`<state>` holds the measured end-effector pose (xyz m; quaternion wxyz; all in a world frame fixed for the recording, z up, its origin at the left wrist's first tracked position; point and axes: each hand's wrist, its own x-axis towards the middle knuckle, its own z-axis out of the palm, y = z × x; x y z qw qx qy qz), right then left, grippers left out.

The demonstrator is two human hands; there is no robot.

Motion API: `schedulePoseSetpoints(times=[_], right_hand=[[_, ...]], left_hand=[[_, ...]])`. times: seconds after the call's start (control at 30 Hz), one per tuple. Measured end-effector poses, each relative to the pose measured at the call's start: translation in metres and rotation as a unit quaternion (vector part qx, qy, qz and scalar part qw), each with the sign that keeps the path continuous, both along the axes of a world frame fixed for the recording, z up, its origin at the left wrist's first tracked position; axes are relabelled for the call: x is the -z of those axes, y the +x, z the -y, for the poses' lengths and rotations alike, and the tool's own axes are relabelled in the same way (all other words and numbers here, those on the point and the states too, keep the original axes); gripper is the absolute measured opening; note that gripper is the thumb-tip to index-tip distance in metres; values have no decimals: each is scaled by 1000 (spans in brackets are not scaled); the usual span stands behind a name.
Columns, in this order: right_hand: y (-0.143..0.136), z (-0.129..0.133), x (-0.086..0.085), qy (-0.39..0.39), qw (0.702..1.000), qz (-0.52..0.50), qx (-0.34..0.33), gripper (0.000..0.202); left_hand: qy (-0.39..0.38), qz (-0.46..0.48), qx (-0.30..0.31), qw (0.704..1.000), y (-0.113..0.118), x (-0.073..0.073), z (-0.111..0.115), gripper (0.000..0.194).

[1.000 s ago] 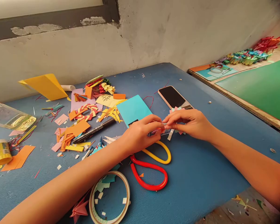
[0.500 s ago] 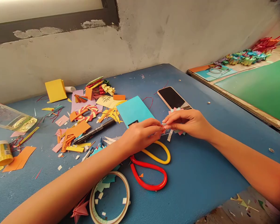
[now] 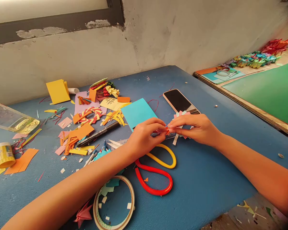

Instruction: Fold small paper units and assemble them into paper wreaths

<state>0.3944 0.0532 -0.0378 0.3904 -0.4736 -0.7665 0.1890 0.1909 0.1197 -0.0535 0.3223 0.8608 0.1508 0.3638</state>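
My left hand (image 3: 147,135) is closed in a pinch, its fingertips meeting those of my right hand (image 3: 196,127). Between both sets of fingertips is a small orange-pink paper piece (image 3: 167,130), largely covered by the fingers. A ring of folded pastel paper (image 3: 182,113), pink and mint with pointed edges, shows around and under my right hand. Whether the small piece joins this ring, I cannot tell. A white paper strip (image 3: 175,139) hangs out below it. Below my left hand lie scissors with one yellow handle and one red handle (image 3: 153,191).
A turquoise sheet (image 3: 139,111) and a phone (image 3: 180,101) lie beyond my hands. A tape roll (image 3: 132,204) sits near my left forearm. Leftward are a black marker (image 3: 98,134), paper scraps, a yellow-labelled jar (image 3: 5,155) and a clear plastic container (image 3: 12,118).
My fingertips stay together, with slight shifts of the fingers; more of the orange-pink piece shows between them. The whole view has shifted slightly. The objects on the table lie as before.
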Motion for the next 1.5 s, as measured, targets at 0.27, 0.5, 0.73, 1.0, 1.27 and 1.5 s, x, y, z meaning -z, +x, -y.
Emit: schedulePoseSetpoints(times=[0.27, 0.5, 0.73, 1.0, 1.27, 1.5], right_hand=[[2, -3, 0, 58, 995, 73, -31, 15], [-5, -1, 5, 175, 963, 203, -18, 20], [-8, 0, 5, 171, 951, 259, 8, 21], [6, 0, 8, 38, 997, 67, 19, 14], [7, 3, -2, -152, 981, -104, 65, 12], [13, 4, -10, -106, 994, -4, 30, 12]], left_hand=[[114, -23, -11, 993, 1, 1, -1, 9], [132, -25, -32, 990, 0, 4, -2, 10], [99, -8, -28, 995, 0, 5, -1, 8], [-123, -3, -20, 992, 1, -1, 1, 11], [-173, 0, -3, 985, 2, -5, 4, 14], [-127, -40, 8, 991, 3, -8, 6, 8]])
